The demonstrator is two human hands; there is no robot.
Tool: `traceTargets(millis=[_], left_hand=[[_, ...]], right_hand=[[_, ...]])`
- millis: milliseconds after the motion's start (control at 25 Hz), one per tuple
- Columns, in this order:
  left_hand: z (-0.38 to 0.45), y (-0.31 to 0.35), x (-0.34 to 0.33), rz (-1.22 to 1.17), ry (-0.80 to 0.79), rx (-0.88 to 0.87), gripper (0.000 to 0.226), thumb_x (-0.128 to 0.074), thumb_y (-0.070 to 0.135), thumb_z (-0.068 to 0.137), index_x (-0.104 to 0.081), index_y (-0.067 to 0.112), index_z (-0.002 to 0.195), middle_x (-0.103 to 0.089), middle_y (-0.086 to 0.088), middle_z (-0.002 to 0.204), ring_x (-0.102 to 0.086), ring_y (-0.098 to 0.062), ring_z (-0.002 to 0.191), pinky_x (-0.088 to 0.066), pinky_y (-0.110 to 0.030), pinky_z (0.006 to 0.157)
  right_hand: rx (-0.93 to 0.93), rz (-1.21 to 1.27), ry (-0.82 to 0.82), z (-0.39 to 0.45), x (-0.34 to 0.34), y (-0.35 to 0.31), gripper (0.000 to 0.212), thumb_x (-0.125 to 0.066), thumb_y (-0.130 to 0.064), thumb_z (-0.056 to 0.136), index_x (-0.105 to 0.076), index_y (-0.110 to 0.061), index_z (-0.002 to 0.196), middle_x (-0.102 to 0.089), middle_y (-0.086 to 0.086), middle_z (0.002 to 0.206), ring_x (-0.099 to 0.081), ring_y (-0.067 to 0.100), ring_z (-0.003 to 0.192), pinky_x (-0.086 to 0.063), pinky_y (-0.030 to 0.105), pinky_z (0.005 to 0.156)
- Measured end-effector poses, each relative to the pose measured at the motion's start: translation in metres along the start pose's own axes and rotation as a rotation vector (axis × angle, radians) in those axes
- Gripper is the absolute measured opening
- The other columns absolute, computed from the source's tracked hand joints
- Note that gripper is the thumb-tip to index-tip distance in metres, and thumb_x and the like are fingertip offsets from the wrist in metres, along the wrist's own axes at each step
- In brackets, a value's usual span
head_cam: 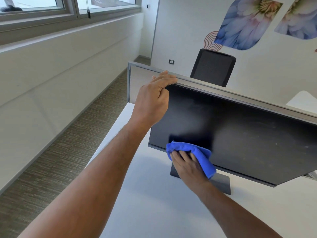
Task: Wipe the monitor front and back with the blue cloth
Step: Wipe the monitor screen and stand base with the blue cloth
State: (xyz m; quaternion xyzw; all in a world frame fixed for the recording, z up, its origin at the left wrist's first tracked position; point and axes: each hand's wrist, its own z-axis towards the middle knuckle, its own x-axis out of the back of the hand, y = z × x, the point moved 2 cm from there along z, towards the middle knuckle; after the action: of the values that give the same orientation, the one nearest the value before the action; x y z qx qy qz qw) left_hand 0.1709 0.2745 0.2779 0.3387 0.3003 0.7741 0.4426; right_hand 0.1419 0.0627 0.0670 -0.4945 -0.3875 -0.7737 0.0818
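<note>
Presently wiping lower-left screen of monitor (240, 131) on white desk (154, 194) — right hand (187, 166) pressing soft, crumpled blue cloth (193, 152) flat, left hand (152, 98) clasping top-left corner — panel likely fragile, tippy; steady by bezel.

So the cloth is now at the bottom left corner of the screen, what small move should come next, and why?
Probably slide the blue cloth to the right along the lower edge of the monitor. The right hand presses it at the lower left corner, the left hand steadies the top corner, and dusty specks show on the right part of the screen.
</note>
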Motion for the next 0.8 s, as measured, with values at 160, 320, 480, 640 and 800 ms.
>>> traceTargets(millis=[160,320,480,640,800], left_hand=[[0.001,0.0,-0.003,0.006,0.008,-0.009,0.059,-0.033,-0.001,0.08,-0.074,0.008,0.122,-0.07,0.004,0.129,-0.048,-0.007,0.139,-0.031,-0.035,0.122],[0.001,-0.003,-0.001,0.018,0.011,-0.005,0.06,-0.032,-0.001,0.08,-0.074,0.008,0.122,-0.07,0.004,0.129,-0.048,-0.006,0.138,-0.031,-0.036,0.122],[0.003,-0.002,-0.003,0.023,-0.006,-0.009,0.061,-0.032,-0.002,0.08,-0.073,0.008,0.123,-0.069,0.004,0.13,-0.047,-0.007,0.14,-0.028,-0.029,0.123],[0.005,-0.001,-0.003,0.022,-0.007,-0.007,0.06,-0.032,-0.003,0.081,-0.073,0.009,0.123,-0.069,0.004,0.13,-0.047,-0.006,0.14,-0.03,-0.029,0.122],[0.004,0.0,-0.002,0.014,0.001,-0.001,0.058,-0.033,-0.004,0.082,-0.074,0.009,0.122,-0.069,0.004,0.129,-0.048,-0.005,0.138,-0.032,-0.025,0.12]], right_hand=[[-0.019,0.118,-0.048,0.049,0.019,-0.042,0.048,-0.034,-0.006,0.093,-0.053,-0.008,0.138,-0.055,0.001,0.127,-0.056,0.025,0.108,-0.048,0.04,0.092],[-0.037,0.194,-0.066,0.077,0.028,-0.064,0.045,-0.033,-0.005,0.091,-0.059,-0.012,0.127,-0.057,-0.002,0.116,-0.055,0.021,0.099,-0.047,0.037,0.087],[0.016,0.154,-0.064,0.064,0.019,-0.049,0.053,-0.022,0.002,0.089,-0.053,-0.011,0.13,-0.057,-0.002,0.115,-0.055,0.021,0.101,-0.048,0.037,0.085],[-0.009,0.121,-0.079,0.023,-0.005,-0.02,0.065,-0.001,0.004,0.093,-0.049,-0.012,0.133,-0.059,-0.001,0.118,-0.057,0.024,0.108,-0.049,0.039,0.092],[-0.038,0.118,-0.024,-0.033,-0.014,0.022,0.045,-0.034,-0.001,0.097,-0.052,-0.01,0.138,-0.057,0.0,0.125,-0.059,0.026,0.113,-0.051,0.042,0.095]])
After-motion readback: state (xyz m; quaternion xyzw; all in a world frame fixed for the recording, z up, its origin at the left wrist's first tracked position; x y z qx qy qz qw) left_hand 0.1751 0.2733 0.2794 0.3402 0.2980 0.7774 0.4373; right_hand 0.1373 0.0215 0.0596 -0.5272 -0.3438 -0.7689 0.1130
